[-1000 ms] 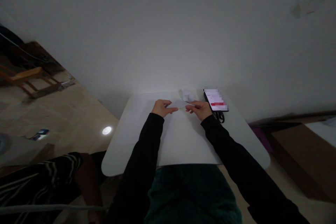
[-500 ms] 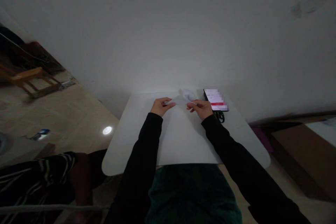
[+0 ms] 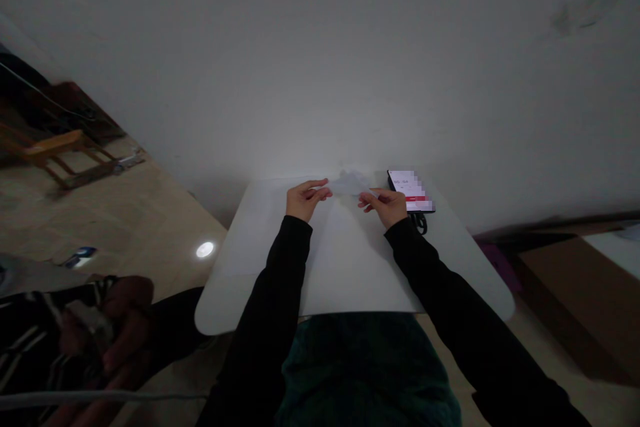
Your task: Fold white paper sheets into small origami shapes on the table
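A thin, pale, see-through sheet [image 3: 349,185] stretches between my two hands above the far part of the white table [image 3: 357,280]. My left hand [image 3: 307,199] pinches its left end between thumb and fingers. At the other end, my right hand [image 3: 384,205] has thumb and fingers closed on the sheet's edge. The sheet is blurred and blends with the white behind it, so its exact outline is hard to make out. Just right of my right hand lies a phone [image 3: 410,188] with a lit screen.
A dark coiled cable [image 3: 419,222] lies below the phone. White paper [image 3: 245,240] covers the table's left part. A wall stands behind the table. Another person in striped clothing [image 3: 30,327] is at lower left, a cardboard box [image 3: 580,280] at right, a wooden chair [image 3: 57,143] far left.
The sheet between my hands has flattened, and my hands have shifted slightly. At lower left, the other person's arms have moved, and a pale object now shows in their hands.
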### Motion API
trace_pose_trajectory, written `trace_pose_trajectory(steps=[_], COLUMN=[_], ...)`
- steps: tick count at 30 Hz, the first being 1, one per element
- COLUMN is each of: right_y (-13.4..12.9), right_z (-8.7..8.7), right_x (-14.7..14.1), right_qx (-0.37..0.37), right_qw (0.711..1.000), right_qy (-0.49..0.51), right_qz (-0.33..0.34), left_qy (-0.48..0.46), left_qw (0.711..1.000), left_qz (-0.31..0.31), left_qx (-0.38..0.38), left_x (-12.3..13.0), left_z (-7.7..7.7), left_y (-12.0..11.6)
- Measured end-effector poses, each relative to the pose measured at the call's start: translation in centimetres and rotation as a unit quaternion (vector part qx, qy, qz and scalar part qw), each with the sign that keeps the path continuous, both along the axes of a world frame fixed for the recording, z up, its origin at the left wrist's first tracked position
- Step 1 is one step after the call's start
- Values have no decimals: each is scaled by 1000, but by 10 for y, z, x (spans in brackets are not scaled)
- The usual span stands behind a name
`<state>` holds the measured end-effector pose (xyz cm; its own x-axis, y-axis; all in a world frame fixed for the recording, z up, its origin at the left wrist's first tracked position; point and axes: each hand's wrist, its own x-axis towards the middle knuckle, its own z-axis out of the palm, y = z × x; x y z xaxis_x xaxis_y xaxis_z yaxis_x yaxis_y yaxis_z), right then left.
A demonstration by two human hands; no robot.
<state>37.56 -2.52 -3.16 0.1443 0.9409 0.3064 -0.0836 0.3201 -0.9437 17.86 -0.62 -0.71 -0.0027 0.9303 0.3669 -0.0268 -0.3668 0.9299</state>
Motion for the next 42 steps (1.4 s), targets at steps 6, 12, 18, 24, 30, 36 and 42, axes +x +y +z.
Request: trace_pose_trajectory(steps=[6, 12, 18, 24, 30, 36, 42], right_y=[1, -1, -4, -8, -7, -4, -4], right_z=[-1, 2, -2, -5, -2, -5, -2], right_x=[1, 3, 2, 1, 1, 1, 0], right_qx=[10, 7, -3, 132, 146, 82, 66], right_qw=[1000, 1000, 990, 958, 954, 962, 975], right_qy=[6, -11, -134, -254, -261, -257, -214], right_qz=[2, 7, 46, -6, 30, 47, 6], left_qy=[-35, -84, -80, -34, 3, 25, 31], left_qw=[998, 993, 991, 996, 999, 998, 994], left_qz=[56, -48, -35, -26, 9, -31, -77], left_qx=[6, -60, -97, -81, -46, -45, -74], left_x=[1, 6, 10, 6, 2, 0, 1], left_z=[-7, -14, -19, -22, -14, -10, -11], left_y=[5, 10, 7, 8, 5, 3, 3])
